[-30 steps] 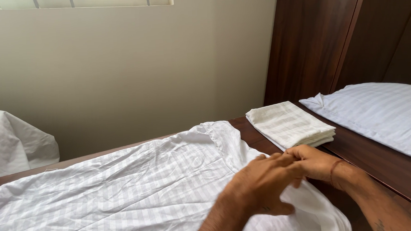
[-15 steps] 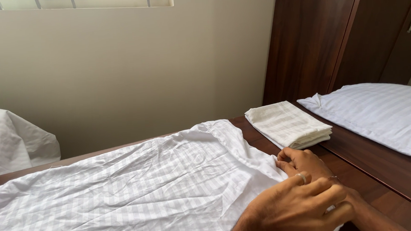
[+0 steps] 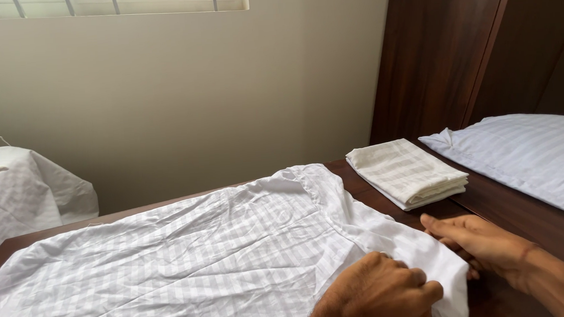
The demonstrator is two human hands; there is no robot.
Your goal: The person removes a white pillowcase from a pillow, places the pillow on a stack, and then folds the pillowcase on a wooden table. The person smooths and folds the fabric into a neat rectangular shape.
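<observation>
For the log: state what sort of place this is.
Probably a bedroom: a pillow lies by a dark wooden headboard, with folded linen beside it.

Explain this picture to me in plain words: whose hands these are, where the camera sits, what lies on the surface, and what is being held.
There is no machine here. A camera worn on a person's head looks down at their own two bare hands. The left hand presses on a white checked cloth spread wrinkled over a dark wooden surface. The right hand lies at the cloth's near right edge, fingers touching it. Whether either hand grips the cloth cannot be told. Behind them sits a folded pale cloth, and to the right a striped pillow. Another white-covered piece stands far left.
</observation>
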